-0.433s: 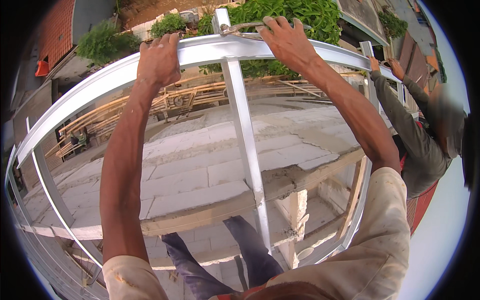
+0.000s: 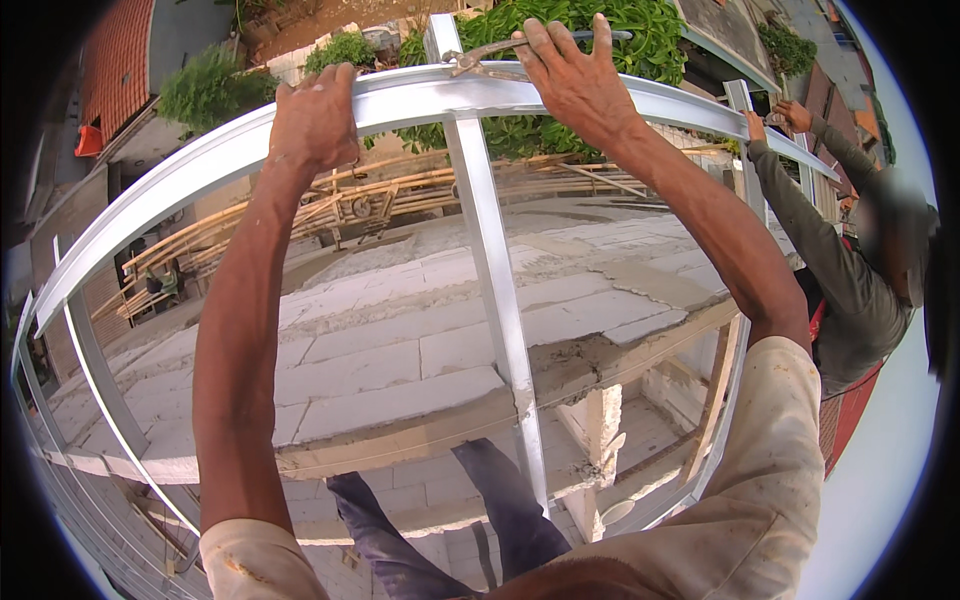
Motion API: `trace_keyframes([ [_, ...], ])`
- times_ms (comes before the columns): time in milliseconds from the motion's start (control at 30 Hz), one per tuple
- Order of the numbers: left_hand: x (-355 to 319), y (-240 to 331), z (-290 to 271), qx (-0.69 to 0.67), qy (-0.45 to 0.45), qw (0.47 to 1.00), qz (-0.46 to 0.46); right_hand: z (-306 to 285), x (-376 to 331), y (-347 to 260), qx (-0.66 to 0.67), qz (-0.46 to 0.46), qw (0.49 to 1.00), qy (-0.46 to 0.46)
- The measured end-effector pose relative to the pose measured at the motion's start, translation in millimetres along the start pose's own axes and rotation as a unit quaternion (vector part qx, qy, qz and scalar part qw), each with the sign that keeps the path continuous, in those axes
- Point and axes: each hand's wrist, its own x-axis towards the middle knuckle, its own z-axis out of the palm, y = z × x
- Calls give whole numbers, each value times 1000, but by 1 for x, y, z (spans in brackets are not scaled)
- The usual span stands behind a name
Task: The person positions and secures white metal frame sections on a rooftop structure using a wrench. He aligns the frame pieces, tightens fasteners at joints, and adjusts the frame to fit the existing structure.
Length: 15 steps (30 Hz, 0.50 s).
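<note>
My left hand (image 2: 316, 115) is closed over the long silvery metal beam (image 2: 415, 103), fingers hooked on its top edge. Across the beam, my right hand (image 2: 580, 85) lies with fingers stretched and spread, over the handles of a pair of metal pliers (image 2: 466, 62). The jaws of the pliers sit at the stub of a metal upright (image 2: 442, 38) that rises above the beam. One handle runs under my fingers and its tip shows beyond them; the other is partly hidden by my hand. Below the beam, a metal stud (image 2: 487, 260) runs down towards my legs.
At right, a co-worker in a grey long-sleeved top (image 2: 850, 320) has both hands at the beam's far end. Underneath lie a pale block wall (image 2: 400, 395) with a broken edge and bamboo poles (image 2: 400, 205). More metal studs (image 2: 100, 370) stand at left. Green foliage (image 2: 590, 50) grows beyond.
My right hand's fingers have straightened and spread, lifting off the pliers' handle. My left hand keeps its hold on the beam. The co-worker's arms and body have shifted at right.
</note>
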Motion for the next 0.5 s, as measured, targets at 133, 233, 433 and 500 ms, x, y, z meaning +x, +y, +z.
trace_keyframes([
  [133,0,5,-4,4,-26,1000,0,2,-6,-4,-6,-4,1000,7],
  [233,1,4,0,0,-19,1000,0,1,-6,-5,-8,-10,1000,29],
  [433,4,0,4,6,-11,1000,-2,2,-3,10,27,-14,993,111],
  [500,5,1,2,11,-19,1000,-2,1,-1,14,4,-4,988,156],
])
